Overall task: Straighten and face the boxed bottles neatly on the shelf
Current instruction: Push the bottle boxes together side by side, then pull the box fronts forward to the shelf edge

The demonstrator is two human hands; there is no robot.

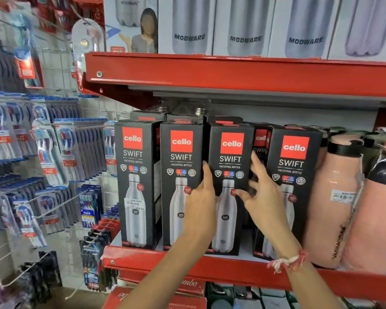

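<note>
Several black "cello SWIFT" bottle boxes stand in a front row on the red shelf, with more boxes behind them. The third box from the left sits between my hands. My left hand lies flat against that box's left edge, fingers pointing up, overlapping the second box. My right hand is at the third box's right edge with fingers spread, thumb on its front, in the gap before the fourth front box. A set-back box shows in that gap. The leftmost box stands untouched.
Peach-coloured bottles stand loose to the right of the boxes. White Modware boxes fill the red shelf above. Toothbrush packs hang on wire hooks to the left. More stock sits on the shelf below.
</note>
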